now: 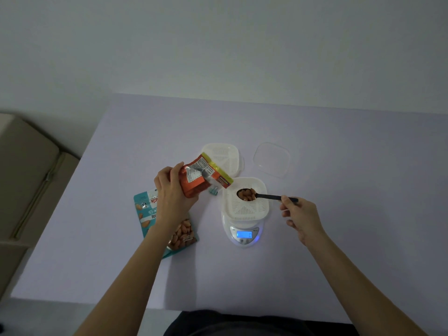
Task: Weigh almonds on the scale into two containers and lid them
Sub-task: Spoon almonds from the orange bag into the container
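Seen from above, over a pale lilac table [339, 214]. Near the middle, a white kitchen scale [244, 235] with a lit blue display, carrying a white square container [247, 207] with a slatted insert. Over that container, a black spoon [261, 195] heaped with almonds [247, 195], bowl toward the left, handle running right into the right hand [301, 215]. Right hand closed around the handle's end, thumb and forefinger pinching it, remaining fingers curled under. Just left of the spoon, an orange foil bag [202, 177], tilted with its yellow-edged mouth pointing toward the container, clasped round its lower half by the left hand [171, 192], fingers wrapped tight. Beneath the left wrist, flat on the table, a teal almond packet [145, 214], partly hidden by the arm. Behind the scale, a second white container [223, 156], partly covered by the orange bag. To its right, well apart, a clear lid [271, 158] lying flat. Small teal clip [213, 190] beside the scale, under the bag.
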